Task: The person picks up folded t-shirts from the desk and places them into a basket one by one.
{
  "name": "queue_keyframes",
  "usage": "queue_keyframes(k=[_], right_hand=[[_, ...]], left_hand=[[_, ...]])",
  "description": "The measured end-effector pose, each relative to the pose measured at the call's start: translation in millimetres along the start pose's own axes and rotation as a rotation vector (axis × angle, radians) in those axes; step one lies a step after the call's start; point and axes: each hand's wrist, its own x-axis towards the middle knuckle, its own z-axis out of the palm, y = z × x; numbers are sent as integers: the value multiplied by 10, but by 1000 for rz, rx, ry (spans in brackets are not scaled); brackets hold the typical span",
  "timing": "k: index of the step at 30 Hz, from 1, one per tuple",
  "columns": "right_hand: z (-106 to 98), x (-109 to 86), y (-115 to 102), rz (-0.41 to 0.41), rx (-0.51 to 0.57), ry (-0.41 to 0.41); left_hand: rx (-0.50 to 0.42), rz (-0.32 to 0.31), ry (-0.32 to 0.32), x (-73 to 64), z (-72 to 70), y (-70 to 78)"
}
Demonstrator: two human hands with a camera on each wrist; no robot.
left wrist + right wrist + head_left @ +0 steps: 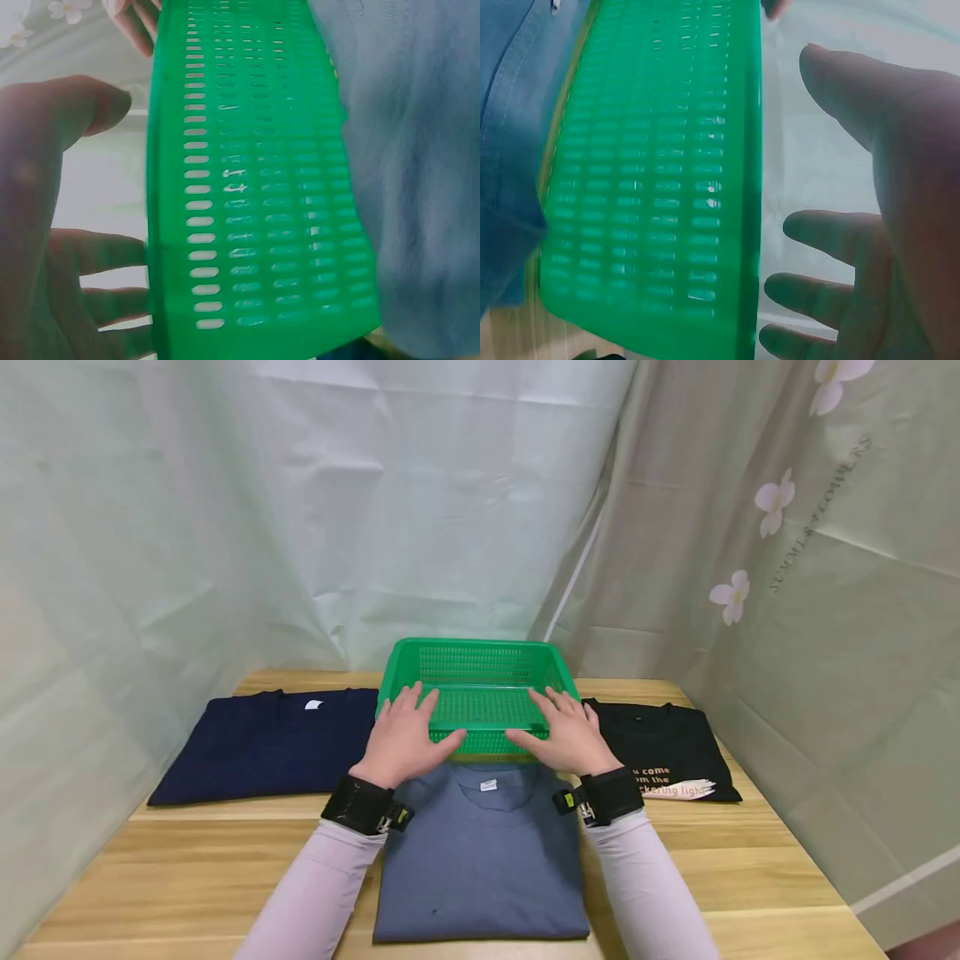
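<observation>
A green plastic basket with slotted walls stands at the back middle of the table, its slotted floor showing. Both hands are at its near side, fingers spread and thumbs pointing inward. My left hand is over the near left corner and my right hand over the near right corner. In the wrist views, the left thumb and right thumb stand apart from the rim; neither hand grips it. Directly in front of the basket lies a folded grey-blue T-shirt, its collar and white label toward the basket.
A folded navy shirt lies to the left of the basket. On the right is a folded black T-shirt with printed lettering. The wooden table meets pale curtains at the back and sides.
</observation>
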Motion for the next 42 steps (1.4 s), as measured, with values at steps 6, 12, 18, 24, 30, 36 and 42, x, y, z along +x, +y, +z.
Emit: queue_keyframes(k=[6,12,18,24,30,36,42], right_hand=[[-114,-109,77,22,41,30],[-255,-286,178,39,80,125],[-344,-464,261,67,128,171],[-338,-681,359,139,241,118],[-223,-837,407,195,335,30],[-45,-939,438,285,425,-64],[138,-1041,412,414,635,-172]], left_hand=[[-77,-3,70,-128,-187,-68],[-140,-32,107,-308,-374,-171],[-200,-31,170,-535,-455,-310],[-305,-63,122,-761,-464,-377],[-396,-128,9,-936,-392,-417],[-452,-209,-108,-1036,-311,-417],[-625,-310,-228,-1103,-244,-393]])
